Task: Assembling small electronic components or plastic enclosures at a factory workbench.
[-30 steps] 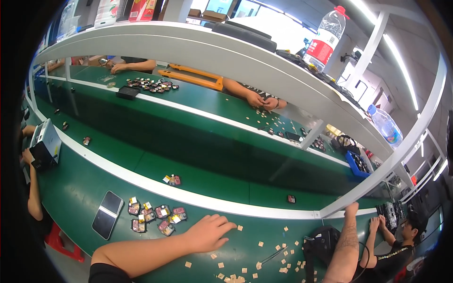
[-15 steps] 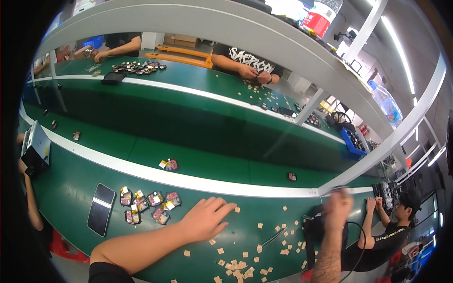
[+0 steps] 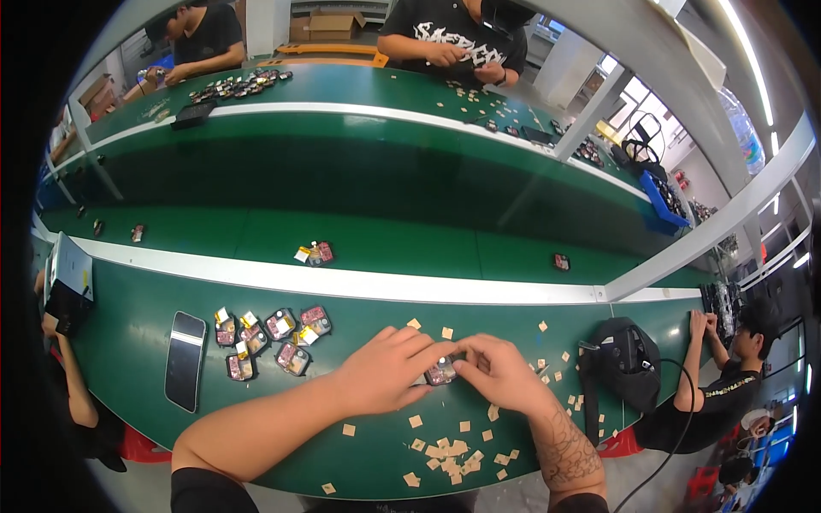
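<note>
My left hand (image 3: pixel 389 372) and my right hand (image 3: pixel 500 374) meet over the table in front of me. Between their fingertips is a small electronic module (image 3: pixel 440 371) with a dark casing and reddish board, partly covered by the fingers. Both hands are closed on it, left fingers on one side and right thumb and index on the other. To the left lies a group of similar modules (image 3: pixel 292 358), some with yellow-and-white tabs. Small tan squares (image 3: pixel 447 449) are scattered near and beyond my hands, thickest between my forearms.
A phone (image 3: pixel 186 361) lies left of the modules. A black bag-like item (image 3: pixel 627 363) with a cable sits at right. Beyond the white rail (image 3: pixel 342 282), a green belt carries a few modules (image 3: pixel 316 254). Co-workers sit across and at both sides.
My right hand, blurred near the black item before, has come left to meet my left hand. A module now shows between them. The view has shifted, revealing more of the people across.
</note>
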`<action>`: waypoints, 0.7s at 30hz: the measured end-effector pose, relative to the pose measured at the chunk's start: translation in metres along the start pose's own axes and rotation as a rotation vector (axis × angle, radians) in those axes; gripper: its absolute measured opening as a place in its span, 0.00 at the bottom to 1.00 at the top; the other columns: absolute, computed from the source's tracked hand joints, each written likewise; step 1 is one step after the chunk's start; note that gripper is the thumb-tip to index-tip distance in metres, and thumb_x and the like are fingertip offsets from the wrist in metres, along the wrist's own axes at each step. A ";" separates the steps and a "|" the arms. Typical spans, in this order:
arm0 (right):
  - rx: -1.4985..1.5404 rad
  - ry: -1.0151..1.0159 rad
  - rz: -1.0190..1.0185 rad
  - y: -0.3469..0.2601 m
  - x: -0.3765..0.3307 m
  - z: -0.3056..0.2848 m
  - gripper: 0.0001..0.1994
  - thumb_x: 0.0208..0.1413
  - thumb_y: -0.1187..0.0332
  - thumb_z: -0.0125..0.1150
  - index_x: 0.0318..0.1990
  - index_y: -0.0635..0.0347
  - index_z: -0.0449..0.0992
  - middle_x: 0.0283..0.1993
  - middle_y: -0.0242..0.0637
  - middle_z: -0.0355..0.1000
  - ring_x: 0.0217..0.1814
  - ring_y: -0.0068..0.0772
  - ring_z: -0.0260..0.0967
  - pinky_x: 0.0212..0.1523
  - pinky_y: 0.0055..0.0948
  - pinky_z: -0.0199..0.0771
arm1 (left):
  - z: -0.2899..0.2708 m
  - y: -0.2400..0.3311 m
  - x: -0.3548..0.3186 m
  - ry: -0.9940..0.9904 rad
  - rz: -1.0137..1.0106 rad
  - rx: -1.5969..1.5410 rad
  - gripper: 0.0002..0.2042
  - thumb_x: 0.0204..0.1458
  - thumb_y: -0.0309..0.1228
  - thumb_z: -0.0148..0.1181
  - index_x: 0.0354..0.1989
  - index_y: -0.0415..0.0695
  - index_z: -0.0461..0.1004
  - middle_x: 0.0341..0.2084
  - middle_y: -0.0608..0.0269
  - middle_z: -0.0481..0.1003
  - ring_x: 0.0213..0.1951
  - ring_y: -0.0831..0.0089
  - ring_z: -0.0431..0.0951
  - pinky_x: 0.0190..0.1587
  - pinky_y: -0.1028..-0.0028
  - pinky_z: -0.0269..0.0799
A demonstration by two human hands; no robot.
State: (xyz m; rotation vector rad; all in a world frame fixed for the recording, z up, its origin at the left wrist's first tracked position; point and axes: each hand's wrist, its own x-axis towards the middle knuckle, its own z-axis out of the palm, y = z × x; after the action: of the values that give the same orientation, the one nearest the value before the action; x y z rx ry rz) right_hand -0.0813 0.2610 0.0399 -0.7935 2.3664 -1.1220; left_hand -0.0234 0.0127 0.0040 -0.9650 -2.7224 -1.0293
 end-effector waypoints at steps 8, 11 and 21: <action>-0.110 0.093 -0.178 0.002 -0.008 -0.005 0.12 0.69 0.76 0.57 0.56 0.65 0.80 0.44 0.44 0.69 0.42 0.44 0.72 0.46 0.37 0.75 | -0.001 0.006 -0.001 -0.038 -0.052 0.088 0.36 0.53 0.40 0.75 0.70 0.47 0.70 0.48 0.60 0.73 0.53 0.60 0.73 0.56 0.60 0.69; -0.123 0.048 -0.083 -0.010 -0.009 -0.004 0.10 0.67 0.79 0.57 0.52 0.65 0.81 0.41 0.45 0.71 0.41 0.47 0.73 0.44 0.38 0.74 | -0.001 0.012 -0.001 -0.018 -0.072 0.110 0.37 0.52 0.43 0.76 0.71 0.47 0.70 0.48 0.60 0.73 0.52 0.58 0.74 0.56 0.59 0.69; -0.193 0.189 -0.012 -0.003 -0.001 -0.004 0.04 0.67 0.71 0.62 0.44 0.60 0.80 0.37 0.45 0.78 0.37 0.56 0.78 0.38 0.46 0.79 | 0.006 0.017 0.007 -0.009 -0.055 0.101 0.41 0.54 0.43 0.74 0.74 0.42 0.63 0.56 0.57 0.72 0.57 0.57 0.71 0.58 0.60 0.65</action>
State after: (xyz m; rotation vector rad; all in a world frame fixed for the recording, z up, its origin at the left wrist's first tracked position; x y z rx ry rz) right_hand -0.0819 0.2622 0.0444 -0.7971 2.6625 -1.0239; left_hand -0.0184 0.0296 0.0108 -0.8856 -2.7930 -0.8878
